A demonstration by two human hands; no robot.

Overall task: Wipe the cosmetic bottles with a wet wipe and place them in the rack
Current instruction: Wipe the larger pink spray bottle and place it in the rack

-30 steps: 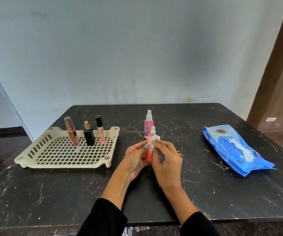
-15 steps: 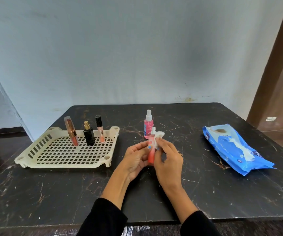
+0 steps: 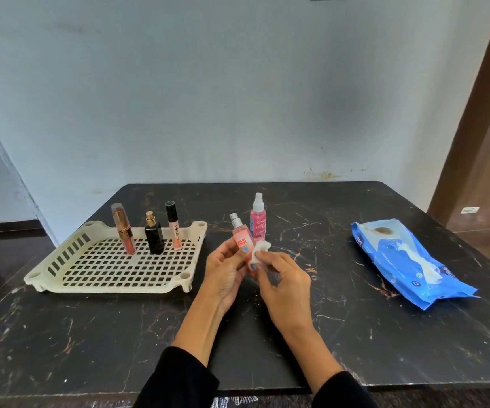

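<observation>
black marble-patterned table point(image 3: 355, 334). cream perforated plastic rack point(image 3: 114, 272) at left, holding three upright items along its far edge: rose-gold lipstick tube point(image 3: 123, 229), black square perfume bottle with gold cap point(image 3: 153, 237), peach lip-gloss tube with black cap point(image 3: 174, 226). centre: left hand point(image 3: 225, 270) grips a coral spray bottle with silver nozzle point(image 3: 240, 235), tilted; right hand point(image 3: 282, 282) pinches a small white wet wipe point(image 3: 260, 252) against it. pink spray bottle with white nozzle point(image 3: 257, 220) stands just behind. blue wet-wipe packet point(image 3: 408, 260) at right.

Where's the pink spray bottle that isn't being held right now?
In the head view, the pink spray bottle stands upright on the table near its middle, just behind the peach bottle being wiped, right of the rack.
</observation>
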